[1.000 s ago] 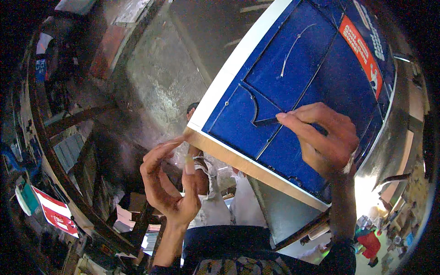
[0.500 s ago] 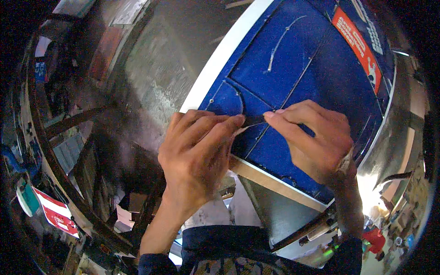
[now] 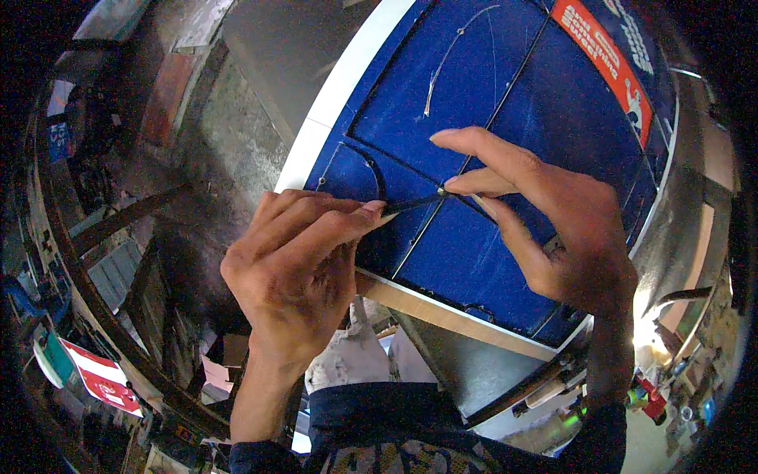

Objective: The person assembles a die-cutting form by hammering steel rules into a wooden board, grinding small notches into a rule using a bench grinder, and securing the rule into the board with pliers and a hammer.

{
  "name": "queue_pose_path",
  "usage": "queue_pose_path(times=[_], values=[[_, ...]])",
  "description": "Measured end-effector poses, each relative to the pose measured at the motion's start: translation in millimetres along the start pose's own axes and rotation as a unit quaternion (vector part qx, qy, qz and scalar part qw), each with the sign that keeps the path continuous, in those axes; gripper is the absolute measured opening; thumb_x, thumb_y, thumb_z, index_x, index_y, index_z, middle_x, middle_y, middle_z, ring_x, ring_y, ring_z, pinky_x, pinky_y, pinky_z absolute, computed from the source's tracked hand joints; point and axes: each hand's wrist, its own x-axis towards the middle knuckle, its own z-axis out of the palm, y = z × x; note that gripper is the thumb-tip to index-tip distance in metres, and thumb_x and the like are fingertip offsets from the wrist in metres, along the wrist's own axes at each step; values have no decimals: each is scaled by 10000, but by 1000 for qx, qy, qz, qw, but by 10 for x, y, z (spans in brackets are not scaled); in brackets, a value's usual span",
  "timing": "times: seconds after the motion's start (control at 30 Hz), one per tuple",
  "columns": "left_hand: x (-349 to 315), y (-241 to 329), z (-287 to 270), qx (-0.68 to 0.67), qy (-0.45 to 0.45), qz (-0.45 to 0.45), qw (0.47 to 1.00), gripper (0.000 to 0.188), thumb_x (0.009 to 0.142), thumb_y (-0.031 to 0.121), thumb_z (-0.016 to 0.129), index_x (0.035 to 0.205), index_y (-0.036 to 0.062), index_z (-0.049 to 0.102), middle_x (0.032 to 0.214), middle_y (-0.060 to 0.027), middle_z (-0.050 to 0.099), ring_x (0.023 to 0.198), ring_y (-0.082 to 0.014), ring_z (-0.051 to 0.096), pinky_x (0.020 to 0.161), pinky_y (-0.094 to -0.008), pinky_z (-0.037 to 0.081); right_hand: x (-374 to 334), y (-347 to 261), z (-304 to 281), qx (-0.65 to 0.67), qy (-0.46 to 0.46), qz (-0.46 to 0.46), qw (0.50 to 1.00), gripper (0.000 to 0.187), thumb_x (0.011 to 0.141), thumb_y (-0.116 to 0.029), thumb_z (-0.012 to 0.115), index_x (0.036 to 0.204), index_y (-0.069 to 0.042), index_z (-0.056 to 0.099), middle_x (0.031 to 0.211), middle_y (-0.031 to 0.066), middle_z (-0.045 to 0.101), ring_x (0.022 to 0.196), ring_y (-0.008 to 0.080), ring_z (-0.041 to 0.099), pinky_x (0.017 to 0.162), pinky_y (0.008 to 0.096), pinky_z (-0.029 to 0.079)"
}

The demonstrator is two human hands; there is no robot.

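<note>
A blue panel (image 3: 450, 229) with a white edge lies under both my hands, crossed by thin dark lines. My left hand (image 3: 296, 261) is closed in a pinch on a thin dark strip (image 3: 410, 205) near the panel's left side. This strip runs right to a small pale knot (image 3: 442, 190), where several lines meet. At that knot one fingertip of my right hand (image 3: 553, 213) rests or hovers; whether it touches I cannot tell. The right hand's fingers are spread apart, the index finger lifted above the panel.
A loose, pale frayed strand (image 3: 442, 75) lies on the panel's upper part. An orange printed patch (image 3: 608, 67) sits at its upper right. To the left is a worn grey surface (image 3: 229, 126) beside a dark curved rail (image 3: 95, 268). Clutter, including a red-and-white sign (image 3: 99, 375), stands lower left.
My right hand has gone from a pinch to spread fingers, its index finger raised. My left hand keeps its pinch on the strip. The panel appears shifted left and up in view.
</note>
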Motion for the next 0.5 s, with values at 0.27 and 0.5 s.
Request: queue_pose_path(times=[0.27, 0.5], values=[[4, -5, -18, 35, -14, -3, 999, 244, 677, -33, 751, 887, 90, 763, 784, -61, 705, 713, -197, 652, 633, -291, 453, -1, 41, 70, 13, 29, -47, 998, 527, 778, 150, 616, 1282, 36, 509, 1281, 160, 622, 967, 248, 717, 870, 344, 550], [-18, 1, -11, 27, -2, 4, 1000, 244, 670, -46, 735, 876, 81, 761, 796, -57, 708, 721, -196, 654, 644, -295, 461, -5, -1, 101, 68, 52, -5, 996, 650, 756, 175, 611, 1360, 21, 431, 1319, 173, 594, 957, 248, 717, 867, 359, 550]])
